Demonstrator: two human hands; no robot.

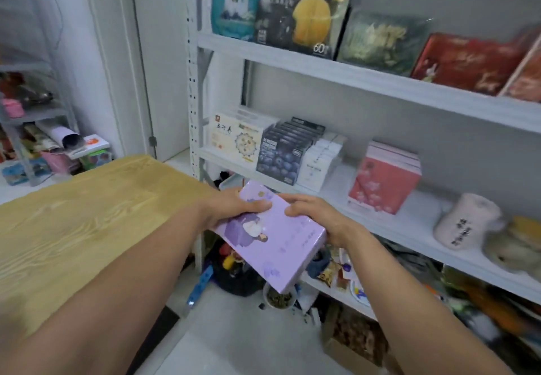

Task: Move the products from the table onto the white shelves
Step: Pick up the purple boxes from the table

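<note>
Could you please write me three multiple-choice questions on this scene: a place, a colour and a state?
1. Where is the purple box? A) on the table B) in the air before the middle shelf C) on the top shelf
2. What colour are the boxes right of the white boxes? A) pink B) green C) black
3. How are the hands? A) left hand and right hand both grip the box B) only one holds it C) both empty
Answers: 1 B, it rests on no surface; 2 A, the pink boxes stand there; 3 A, both hands curl round its edges.
</note>
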